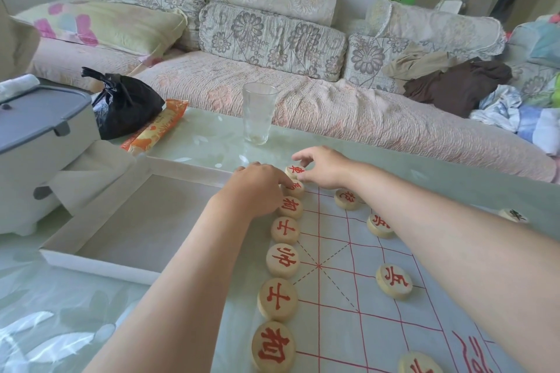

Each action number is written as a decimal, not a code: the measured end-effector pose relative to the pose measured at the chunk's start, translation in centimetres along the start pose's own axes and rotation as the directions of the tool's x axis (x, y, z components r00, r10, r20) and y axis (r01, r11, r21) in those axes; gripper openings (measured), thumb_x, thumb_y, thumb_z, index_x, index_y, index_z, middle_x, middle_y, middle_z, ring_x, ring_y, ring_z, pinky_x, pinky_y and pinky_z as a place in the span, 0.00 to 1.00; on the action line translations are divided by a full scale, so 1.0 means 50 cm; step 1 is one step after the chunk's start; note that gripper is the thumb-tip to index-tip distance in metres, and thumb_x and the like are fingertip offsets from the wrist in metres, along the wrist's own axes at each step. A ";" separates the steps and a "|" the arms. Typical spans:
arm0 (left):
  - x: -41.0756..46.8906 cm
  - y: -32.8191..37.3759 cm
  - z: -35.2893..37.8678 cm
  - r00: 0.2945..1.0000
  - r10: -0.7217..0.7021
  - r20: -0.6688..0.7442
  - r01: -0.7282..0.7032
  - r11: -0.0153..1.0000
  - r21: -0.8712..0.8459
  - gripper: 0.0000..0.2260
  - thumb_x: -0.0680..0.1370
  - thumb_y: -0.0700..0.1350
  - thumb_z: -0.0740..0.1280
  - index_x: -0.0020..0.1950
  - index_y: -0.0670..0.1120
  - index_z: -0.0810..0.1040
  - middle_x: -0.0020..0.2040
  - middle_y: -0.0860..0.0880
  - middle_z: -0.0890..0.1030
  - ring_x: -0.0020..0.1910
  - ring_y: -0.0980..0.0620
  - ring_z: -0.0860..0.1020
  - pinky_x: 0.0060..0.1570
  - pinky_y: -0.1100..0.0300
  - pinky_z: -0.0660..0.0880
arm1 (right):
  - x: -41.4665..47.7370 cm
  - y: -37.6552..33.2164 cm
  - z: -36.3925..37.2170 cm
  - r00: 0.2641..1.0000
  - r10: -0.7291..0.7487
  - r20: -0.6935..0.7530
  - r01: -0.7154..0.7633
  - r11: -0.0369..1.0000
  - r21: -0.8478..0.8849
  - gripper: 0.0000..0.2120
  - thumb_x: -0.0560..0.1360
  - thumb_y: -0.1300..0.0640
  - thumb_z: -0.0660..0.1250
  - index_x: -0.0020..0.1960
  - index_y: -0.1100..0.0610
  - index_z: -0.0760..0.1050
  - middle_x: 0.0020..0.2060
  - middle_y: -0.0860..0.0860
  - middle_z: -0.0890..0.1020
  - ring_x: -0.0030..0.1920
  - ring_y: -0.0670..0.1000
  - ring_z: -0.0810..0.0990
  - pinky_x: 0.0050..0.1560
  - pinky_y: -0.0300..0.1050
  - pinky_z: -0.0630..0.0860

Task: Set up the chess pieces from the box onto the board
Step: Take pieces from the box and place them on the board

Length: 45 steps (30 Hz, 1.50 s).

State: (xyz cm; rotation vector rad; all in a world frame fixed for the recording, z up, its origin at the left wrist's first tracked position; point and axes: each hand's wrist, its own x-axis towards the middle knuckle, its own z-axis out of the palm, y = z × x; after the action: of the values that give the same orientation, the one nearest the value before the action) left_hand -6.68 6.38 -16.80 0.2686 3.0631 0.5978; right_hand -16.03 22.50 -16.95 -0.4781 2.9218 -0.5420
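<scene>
Pale wooden discs with red characters stand in a file that climbs from the lower centre of the frame to its middle, along the left edge of the red-lined board (342, 300). The white box (100, 265) lies just left of the board, and what shows of its floor is bare.

At the top of the file the right hand (325, 168) pinches the chariot disc (294, 171) between thumb and fingers at the board's far corner. The left hand (254, 188) lies knuckles-up beside it, its forefinger on the horse disc (295, 188). Whether its thumb also grasps that disc is hidden, so I cannot tell.

The step in hand seems to be seating the far end of the back rank. To do it well, centre each disc on its own line crossing, with the chariot on the corner. Slide rather than lift, so the neighbouring elephant disc (291, 206) is not knocked. The board looks like a thin sheet, so light downward pressure while nudging should keep it from creeping. A glass tumbler (260, 113) stands well beyond the hands on the table (197, 136), so keep the reach low.
</scene>
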 end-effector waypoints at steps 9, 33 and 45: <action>0.026 0.024 0.016 0.964 0.145 -0.221 -0.148 0.989 0.004 0.19 0.75 0.41 0.61 0.64 0.56 0.76 0.60 0.52 0.77 0.61 0.49 0.70 0.61 0.55 0.65 | -0.107 0.071 -0.089 0.982 0.086 -0.168 -0.075 0.994 0.075 0.14 0.78 0.62 0.65 0.59 0.51 0.81 0.54 0.48 0.83 0.55 0.50 0.81 0.53 0.39 0.73; 0.091 0.175 0.099 0.987 0.160 -0.003 -0.160 0.986 -0.042 0.16 0.79 0.49 0.63 0.67 0.57 0.74 0.66 0.54 0.75 0.63 0.50 0.72 0.59 0.59 0.68 | -0.149 0.222 -0.057 0.961 0.157 -0.229 -0.187 0.976 -0.114 0.26 0.75 0.39 0.67 0.70 0.45 0.72 0.65 0.49 0.76 0.68 0.54 0.70 0.67 0.51 0.68; 0.099 0.161 0.111 0.995 0.102 -0.006 -0.102 0.986 -0.129 0.20 0.74 0.55 0.70 0.66 0.56 0.74 0.61 0.56 0.76 0.61 0.53 0.73 0.55 0.60 0.71 | -0.158 0.247 -0.046 0.955 0.156 -0.253 -0.160 0.987 0.005 0.30 0.73 0.40 0.69 0.73 0.45 0.69 0.65 0.47 0.77 0.69 0.52 0.70 0.67 0.49 0.68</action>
State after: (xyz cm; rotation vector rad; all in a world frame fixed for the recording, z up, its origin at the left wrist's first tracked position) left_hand -9.96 16.63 -18.82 0.4248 3.0071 0.7970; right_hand -12.52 36.78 -18.80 -0.1842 3.1704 -0.5981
